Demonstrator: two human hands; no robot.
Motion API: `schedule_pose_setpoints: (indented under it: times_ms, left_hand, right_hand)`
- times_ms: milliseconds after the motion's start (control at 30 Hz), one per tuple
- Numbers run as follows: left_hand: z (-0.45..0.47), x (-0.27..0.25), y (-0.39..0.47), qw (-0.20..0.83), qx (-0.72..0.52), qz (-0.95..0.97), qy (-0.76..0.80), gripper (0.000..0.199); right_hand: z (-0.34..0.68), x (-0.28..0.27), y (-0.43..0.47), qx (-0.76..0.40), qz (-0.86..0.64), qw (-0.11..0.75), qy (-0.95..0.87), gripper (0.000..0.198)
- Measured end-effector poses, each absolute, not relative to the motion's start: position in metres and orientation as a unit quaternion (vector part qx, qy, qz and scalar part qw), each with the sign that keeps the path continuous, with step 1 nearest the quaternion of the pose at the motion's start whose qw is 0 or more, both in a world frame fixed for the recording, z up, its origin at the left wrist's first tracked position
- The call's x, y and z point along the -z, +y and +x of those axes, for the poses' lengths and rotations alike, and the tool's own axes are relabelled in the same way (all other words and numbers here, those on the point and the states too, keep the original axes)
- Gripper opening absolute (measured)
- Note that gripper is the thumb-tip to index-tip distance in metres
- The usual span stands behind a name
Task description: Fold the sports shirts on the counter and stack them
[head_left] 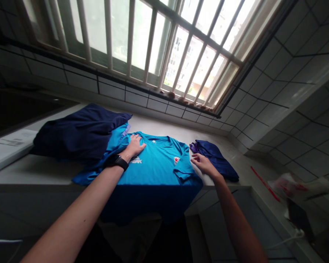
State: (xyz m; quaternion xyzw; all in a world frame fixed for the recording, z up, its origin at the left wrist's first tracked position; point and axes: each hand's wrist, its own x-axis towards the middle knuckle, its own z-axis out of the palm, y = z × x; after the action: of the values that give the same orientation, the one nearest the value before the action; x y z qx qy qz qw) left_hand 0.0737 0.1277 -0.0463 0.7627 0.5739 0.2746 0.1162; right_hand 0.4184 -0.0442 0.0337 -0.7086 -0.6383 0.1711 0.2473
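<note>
A bright blue T-shirt (156, 166) lies front side up on the white counter, its lower part hanging over the front edge. White lettering and a small red-and-white badge show on its chest. My left hand (135, 147), with a dark watch on the wrist, is at the shoulder on the shirt's left side, fingers bent onto the bunched cloth. Just beyond the opposite sleeve, my right hand (204, 164) hovers with loosely curled fingers apart and nothing visible in them. Beside it lies a folded navy garment (219, 159).
A heap of navy clothing (79, 129) covers part of the counter at left, beside a white box (11, 148). A barred window (153, 47) rises behind the counter. At right are a red strip (264, 183) and a clear plastic bag (290, 184).
</note>
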Motion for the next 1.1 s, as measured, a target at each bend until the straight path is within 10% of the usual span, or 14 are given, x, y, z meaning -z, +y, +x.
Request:
schedule_pose_setpoints:
  times_ms: [400, 600, 933, 1100]
  left_hand:
    - [0.075, 0.039, 0.121, 0.120, -0.233, 0.764, 0.589, 0.063]
    - [0.075, 0.045, 0.125, 0.104, -0.256, 0.762, 0.586, 0.061]
    - [0.076, 0.043, 0.123, 0.106, -0.257, 0.760, 0.587, 0.063]
    - [0.075, 0.042, 0.123, 0.109, -0.261, 0.763, 0.582, 0.060]
  right_hand:
    - [0.395, -0.025, -0.001, -0.113, -0.730, 0.392, -0.548, 0.052]
    - [0.382, -0.040, -0.006, -0.335, -0.551, 0.535, -0.547, 0.054]
    - [0.397, -0.029, -0.021, -0.133, -0.707, 0.278, -0.637, 0.040]
    - [0.379, -0.027, -0.020, -0.156, -0.623, 0.381, -0.665, 0.036]
